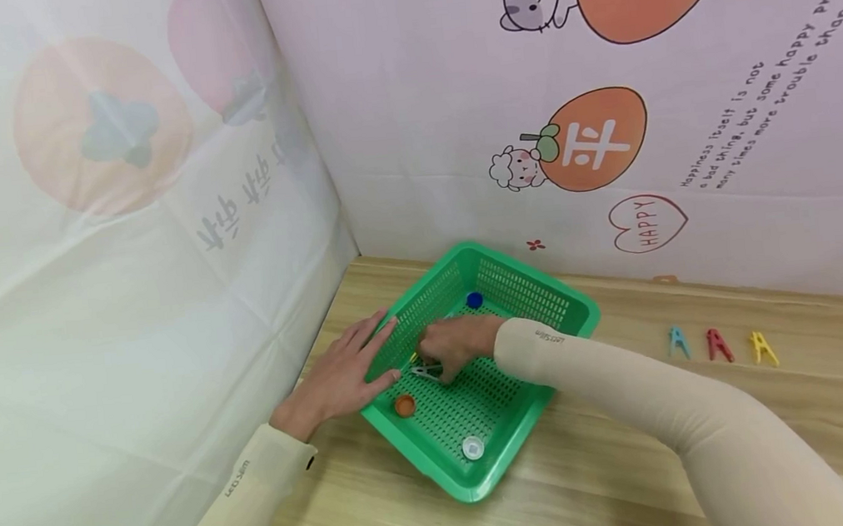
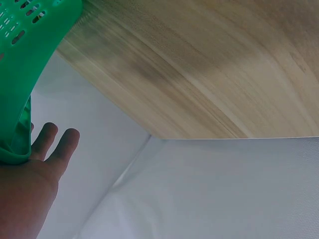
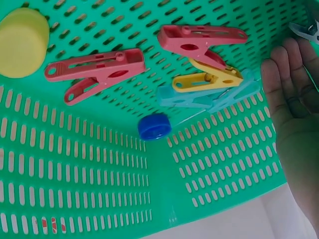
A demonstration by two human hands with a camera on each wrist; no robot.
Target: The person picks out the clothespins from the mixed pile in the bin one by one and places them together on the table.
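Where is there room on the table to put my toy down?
Bare wood lies between the green basket and the three pegs, and along the near edge in front of the basket. It is crowded inside the basket, where the right hand reaches among pegs and caps.

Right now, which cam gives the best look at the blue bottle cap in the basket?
Right wrist view: the blue cap sits large and unblocked in a corner of the green basket, beside the clothespins. Head view shows it only as a small blue dot near the far wall. Left wrist view misses it.
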